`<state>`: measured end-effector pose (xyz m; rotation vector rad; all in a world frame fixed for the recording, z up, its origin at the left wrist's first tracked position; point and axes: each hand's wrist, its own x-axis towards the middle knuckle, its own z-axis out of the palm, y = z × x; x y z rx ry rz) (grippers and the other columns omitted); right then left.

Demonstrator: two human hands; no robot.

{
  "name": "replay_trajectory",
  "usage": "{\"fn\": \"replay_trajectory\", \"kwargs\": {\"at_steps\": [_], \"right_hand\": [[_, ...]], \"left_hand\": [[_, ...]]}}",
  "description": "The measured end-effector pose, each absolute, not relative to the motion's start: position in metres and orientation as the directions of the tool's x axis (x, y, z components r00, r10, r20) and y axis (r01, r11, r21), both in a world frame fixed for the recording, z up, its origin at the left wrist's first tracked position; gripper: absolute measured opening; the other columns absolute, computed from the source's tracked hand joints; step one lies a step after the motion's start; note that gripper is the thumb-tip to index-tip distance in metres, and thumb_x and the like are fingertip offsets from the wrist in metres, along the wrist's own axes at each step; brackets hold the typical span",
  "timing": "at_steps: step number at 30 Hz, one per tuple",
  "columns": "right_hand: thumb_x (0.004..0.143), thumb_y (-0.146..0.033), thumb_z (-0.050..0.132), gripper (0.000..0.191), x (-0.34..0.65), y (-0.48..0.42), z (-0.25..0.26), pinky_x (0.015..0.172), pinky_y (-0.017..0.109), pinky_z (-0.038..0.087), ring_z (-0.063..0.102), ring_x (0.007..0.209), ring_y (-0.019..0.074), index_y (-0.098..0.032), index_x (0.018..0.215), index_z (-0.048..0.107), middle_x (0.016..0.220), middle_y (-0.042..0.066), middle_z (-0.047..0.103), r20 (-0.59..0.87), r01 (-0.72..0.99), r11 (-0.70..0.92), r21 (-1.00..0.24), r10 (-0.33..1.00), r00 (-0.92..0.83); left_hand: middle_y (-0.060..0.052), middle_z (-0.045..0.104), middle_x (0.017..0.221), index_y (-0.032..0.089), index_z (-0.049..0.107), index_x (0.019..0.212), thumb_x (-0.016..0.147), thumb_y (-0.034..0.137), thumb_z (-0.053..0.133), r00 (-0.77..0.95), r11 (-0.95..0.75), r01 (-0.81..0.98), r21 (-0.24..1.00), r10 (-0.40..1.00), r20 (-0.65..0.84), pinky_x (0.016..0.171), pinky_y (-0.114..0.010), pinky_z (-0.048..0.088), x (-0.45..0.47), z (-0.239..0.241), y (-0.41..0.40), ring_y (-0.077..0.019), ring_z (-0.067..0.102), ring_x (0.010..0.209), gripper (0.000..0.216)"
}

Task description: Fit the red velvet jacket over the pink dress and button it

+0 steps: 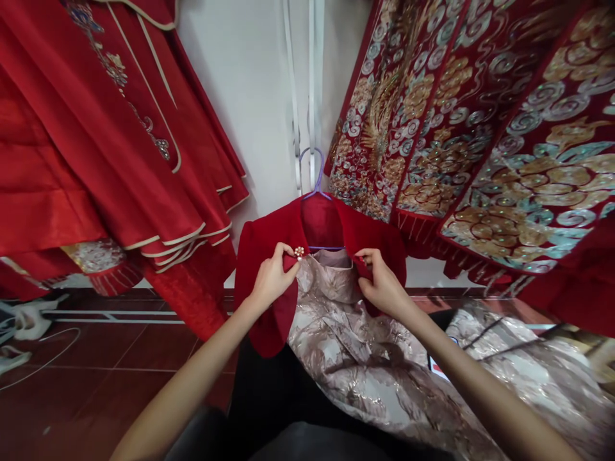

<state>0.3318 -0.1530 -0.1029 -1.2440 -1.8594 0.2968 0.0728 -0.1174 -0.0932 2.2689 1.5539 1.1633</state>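
A short red jacket (pixel 271 227) hangs on a purple hanger (pixel 317 180) in front of me, over a pale pink brocade dress (pixel 331 326) with a shiny floral pattern. My left hand (pixel 275 276) pinches the jacket's left front edge, right beside a flower-shaped ornament (pixel 298 251) with a pearly bead. On the other side, my right hand (pixel 382 282) has its fingers closed on the opposite front edge, near the neckline. The two edges are held apart, and the dress bodice shows between them.
Red garments with cream piping (pixel 158 160) hang at left. Heavily embroidered red garments (pixel 456 128) with fringes hang at right. White metal rails (pixel 312 83) run up the wall. Pale shoes (pixel 31 318) lie on the tiled floor (pixel 115 384). A phone (pixel 439 366) shows behind my right forearm.
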Motion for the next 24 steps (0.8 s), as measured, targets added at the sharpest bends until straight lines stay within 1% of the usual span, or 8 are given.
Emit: {"fn": "replay_trajectory", "kwargs": {"at_steps": [6,8,10,12,15,18,21,24], "right_hand": [[0.056,0.003,0.043,0.073,0.337,-0.159,-0.105,0.090,0.044,0.044,0.054,0.108,0.0308,-0.018,0.125,0.037,0.122,0.018,0.048,0.449,0.799,0.407,-0.444,0.872,-0.194],[0.055,0.003,0.043,0.075,0.330,-0.161,-0.099,0.090,0.042,0.045,0.054,0.109,0.0284,-0.018,0.127,0.033,0.120,0.016,0.050,0.404,0.732,0.465,-0.499,0.871,-0.278],[0.060,0.000,0.047,0.070,0.321,-0.164,-0.090,0.089,0.037,0.046,0.057,0.104,0.0233,-0.020,0.125,0.030,0.111,0.011,0.053,0.386,0.599,0.522,-0.607,0.853,-0.351],[0.066,-0.006,0.053,0.060,0.311,-0.165,-0.080,0.086,0.033,0.048,0.058,0.093,0.0186,-0.022,0.120,0.033,0.105,0.006,0.053,0.416,0.462,0.562,-0.686,0.824,-0.384],[0.075,-0.017,0.059,0.046,0.297,-0.165,-0.070,0.079,0.031,0.050,0.057,0.084,0.0156,-0.025,0.116,0.039,0.108,0.005,0.053,0.464,0.303,0.591,-0.748,0.791,-0.398],[0.088,-0.030,0.052,0.028,0.288,-0.161,-0.068,0.077,0.031,0.052,0.059,0.085,0.0157,-0.025,0.114,0.043,0.103,0.005,0.057,0.464,0.204,0.580,-0.789,0.779,-0.421],[0.095,-0.032,0.041,0.020,0.281,-0.153,-0.069,0.081,0.033,0.051,0.061,0.089,0.0163,-0.024,0.113,0.046,0.097,0.004,0.060,0.476,0.215,0.606,-0.766,0.760,-0.443],[0.095,-0.031,0.041,0.019,0.277,-0.143,-0.070,0.081,0.034,0.050,0.062,0.090,0.0174,-0.023,0.112,0.044,0.097,0.005,0.062,0.536,0.274,0.650,-0.709,0.749,-0.388]], "left_hand": [[-0.001,0.066,0.078,0.029,0.051,0.103,0.087,0.039,0.053,0.158,-0.373,0.858,0.354,0.846,0.509,0.057,-0.028,0.033,0.073,-0.084,-0.132,-0.0228,0.061,0.059,0.019],[-0.001,0.064,0.070,0.029,0.054,0.101,0.088,0.042,0.052,0.162,-0.374,0.878,0.298,0.819,0.551,0.056,-0.028,0.032,0.074,-0.082,-0.133,-0.0221,0.061,0.059,0.019],[-0.002,0.063,0.073,0.028,0.056,0.097,0.087,0.043,0.053,0.197,-0.427,0.865,0.263,0.771,0.605,0.060,-0.028,0.037,0.076,-0.080,-0.132,-0.0221,0.062,0.070,0.018],[-0.004,0.063,0.085,0.026,0.054,0.094,0.086,0.038,0.056,0.204,-0.501,0.812,0.299,0.724,0.659,0.067,-0.028,0.042,0.080,-0.077,-0.130,-0.0214,0.062,0.082,0.015],[-0.003,0.061,0.092,0.024,0.049,0.097,0.082,0.024,0.059,0.150,-0.573,0.696,0.434,0.706,0.692,0.074,-0.028,0.045,0.087,-0.074,-0.127,-0.0181,0.062,0.085,0.017],[-0.001,0.062,0.090,0.023,0.049,0.090,0.080,0.015,0.057,0.154,-0.606,0.633,0.481,0.708,0.689,0.077,-0.028,0.046,0.093,-0.072,-0.127,-0.0165,0.062,0.084,0.016],[0.000,0.064,0.088,0.023,0.051,0.084,0.077,0.012,0.058,0.160,-0.608,0.624,0.491,0.715,0.681,0.078,-0.028,0.046,0.098,-0.072,-0.128,-0.0167,0.062,0.085,0.015],[0.000,0.065,0.088,0.023,0.052,0.085,0.076,0.012,0.058,0.149,-0.593,0.613,0.521,0.735,0.662,0.079,-0.028,0.046,0.101,-0.072,-0.129,-0.0170,0.063,0.084,0.015]]}}
